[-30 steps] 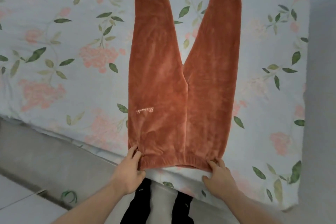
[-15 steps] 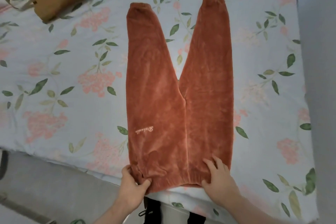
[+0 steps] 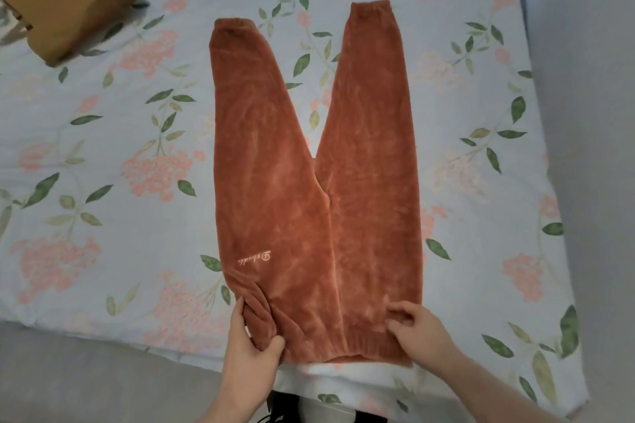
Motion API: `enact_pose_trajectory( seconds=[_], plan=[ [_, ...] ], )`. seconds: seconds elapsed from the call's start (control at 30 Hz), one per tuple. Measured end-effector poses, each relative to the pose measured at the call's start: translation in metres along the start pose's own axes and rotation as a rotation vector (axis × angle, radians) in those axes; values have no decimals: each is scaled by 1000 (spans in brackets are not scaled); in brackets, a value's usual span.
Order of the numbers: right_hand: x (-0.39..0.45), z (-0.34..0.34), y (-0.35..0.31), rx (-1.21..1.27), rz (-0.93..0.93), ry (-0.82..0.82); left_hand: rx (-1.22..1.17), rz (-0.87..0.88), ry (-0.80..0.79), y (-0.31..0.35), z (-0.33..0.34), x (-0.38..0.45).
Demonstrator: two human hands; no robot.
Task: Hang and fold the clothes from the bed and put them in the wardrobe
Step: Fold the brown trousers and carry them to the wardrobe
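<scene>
Head view: rust-orange velvet trousers (image 3: 309, 203) lie flat on the floral bed (image 3: 103, 148), legs running straight away from both hands, left hand (image 3: 252, 340) gripping the bunched waistband corner, right hand (image 3: 417, 328) pinching the opposite side.

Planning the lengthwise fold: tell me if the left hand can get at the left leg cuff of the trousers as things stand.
Probably yes. The cuff lies flat and uncovered on the bedsheet, but the left hand grips the waistband corner and must let go first.
</scene>
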State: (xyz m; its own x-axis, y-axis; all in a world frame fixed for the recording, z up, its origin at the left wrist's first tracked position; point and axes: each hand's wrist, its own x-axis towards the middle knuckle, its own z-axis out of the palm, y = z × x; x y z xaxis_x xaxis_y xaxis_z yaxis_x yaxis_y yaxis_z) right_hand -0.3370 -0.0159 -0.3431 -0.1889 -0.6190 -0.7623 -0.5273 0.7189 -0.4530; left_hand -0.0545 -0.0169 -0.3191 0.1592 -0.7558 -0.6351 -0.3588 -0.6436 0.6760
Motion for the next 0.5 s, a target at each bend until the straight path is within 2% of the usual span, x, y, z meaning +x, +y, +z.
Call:
enact_pose_trajectory(
  seconds=[0.13, 0.3, 0.4, 0.5],
  plan=[
    [2, -25, 19, 143, 139, -26, 56, 145, -55, 42, 9, -6],
    [6, -43, 28, 625, 303, -28, 197, 364, -172, 95, 44, -16],
    [11, -55, 35, 716, 320, -11, 270, 486, -248, 117, 76, -19],
    [18, -67, 44, 757, 322, 6, 379, 528, -310, 124, 110, -17]
  ],
)
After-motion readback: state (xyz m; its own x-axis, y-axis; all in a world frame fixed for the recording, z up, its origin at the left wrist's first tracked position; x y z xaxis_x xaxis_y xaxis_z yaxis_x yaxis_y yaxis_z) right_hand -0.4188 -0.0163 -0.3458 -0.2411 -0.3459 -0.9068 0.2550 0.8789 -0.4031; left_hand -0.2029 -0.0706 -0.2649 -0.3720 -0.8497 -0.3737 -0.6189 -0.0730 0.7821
